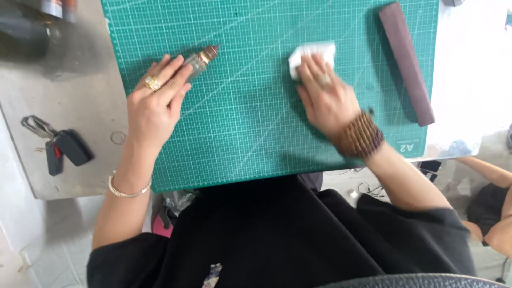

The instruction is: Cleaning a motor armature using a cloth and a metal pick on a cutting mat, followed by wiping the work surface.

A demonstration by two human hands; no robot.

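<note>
- Nearest us, the person's black-clad lap (277,240) fills the lower view, so both forearms reach forward over the green cutting mat (250,133), which lies on a grey table (80,106).
- The left hand (154,106) lies at the mat's left edge, its fingers curled around a small clear glass bottle (200,60). We judge that this grip keeps the bottle lying on its side and off the mat's open middle.
- The bottle shows a transparent body and a coppery cap pointing up and right, beyond the fingertips.
- The right hand (325,96), with a brown beaded bracelet (360,136) at the wrist, presses flat, fingers extended, on a folded white cloth or tissue (312,56). The flat palm suits wiping.
- The cloth is partly covered, its far edge showing past the fingers.
- A dark rectangular bar (408,61) lies diagonally near the mat's right edge, well apart from both hands.
- Car keys (58,146) rest on the table, left of the mat.
</note>
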